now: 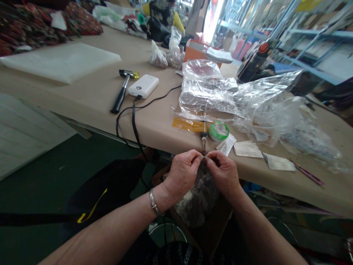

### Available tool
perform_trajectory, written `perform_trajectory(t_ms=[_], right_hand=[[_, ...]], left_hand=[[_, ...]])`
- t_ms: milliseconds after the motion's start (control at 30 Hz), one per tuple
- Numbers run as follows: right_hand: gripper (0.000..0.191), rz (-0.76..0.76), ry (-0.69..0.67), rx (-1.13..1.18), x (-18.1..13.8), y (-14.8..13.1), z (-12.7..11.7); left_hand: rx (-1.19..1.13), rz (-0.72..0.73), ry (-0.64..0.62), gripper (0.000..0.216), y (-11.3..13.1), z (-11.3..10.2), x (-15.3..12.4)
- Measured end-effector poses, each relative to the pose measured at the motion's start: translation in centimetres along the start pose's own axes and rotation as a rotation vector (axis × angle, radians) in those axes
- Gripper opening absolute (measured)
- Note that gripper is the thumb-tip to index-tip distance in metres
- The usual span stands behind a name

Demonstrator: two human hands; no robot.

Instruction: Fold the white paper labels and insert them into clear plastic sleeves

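Tool (204, 143) at table (162, 127) edge, long axis pointing straight away from wearer, near end at fingertips. Left hand (182, 171), right hand (224, 173): fingers pinched, can't tell on what.

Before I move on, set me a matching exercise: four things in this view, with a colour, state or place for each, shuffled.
Things
1. hammer
2. left hand
3. power bank
4. right hand

Descriptions
A. white, with a black cable plugged in
B. bare at the wrist
C. yellow at one end of its head
D. silver bracelet at the wrist

Pairs: 1-C, 2-D, 3-A, 4-B
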State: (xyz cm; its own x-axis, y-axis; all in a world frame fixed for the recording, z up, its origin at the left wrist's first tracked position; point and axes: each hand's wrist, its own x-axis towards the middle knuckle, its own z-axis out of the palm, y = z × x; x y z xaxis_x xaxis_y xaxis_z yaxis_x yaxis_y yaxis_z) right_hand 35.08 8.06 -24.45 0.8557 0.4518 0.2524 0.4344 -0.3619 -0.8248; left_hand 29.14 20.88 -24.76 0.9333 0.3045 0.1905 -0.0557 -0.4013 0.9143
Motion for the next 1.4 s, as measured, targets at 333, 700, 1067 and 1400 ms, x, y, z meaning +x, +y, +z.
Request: perform_trajectory(t_ms=[333, 700, 1067, 1400], right_hand=[[0.008, 0.012, 0.023, -0.001, 0.3, 0.1, 0.1], [0.015, -0.164, -0.01, -0.173, -1.5, -1.3, -3.4], [0.023, -0.463, 0.105, -0.78, 5.7, 0.5, -5.4], [0.028, -0.504, 0.079, -0.762, -0.3, 4.2, -6.2]], left_hand=[[0.003, 0.006, 0.018, 0.022, -0.3, 0.2, 0.5], [-0.037, -0.101, -0.062, 0.023, -1.2, -0.8, -1.8], [-0.053, -0.214, -0.046, 0.019, -1.8, -1.0, -2.2], [-0.091, -0.244, -0.118, 0.02, -1.7, 0.6, -2.9]])
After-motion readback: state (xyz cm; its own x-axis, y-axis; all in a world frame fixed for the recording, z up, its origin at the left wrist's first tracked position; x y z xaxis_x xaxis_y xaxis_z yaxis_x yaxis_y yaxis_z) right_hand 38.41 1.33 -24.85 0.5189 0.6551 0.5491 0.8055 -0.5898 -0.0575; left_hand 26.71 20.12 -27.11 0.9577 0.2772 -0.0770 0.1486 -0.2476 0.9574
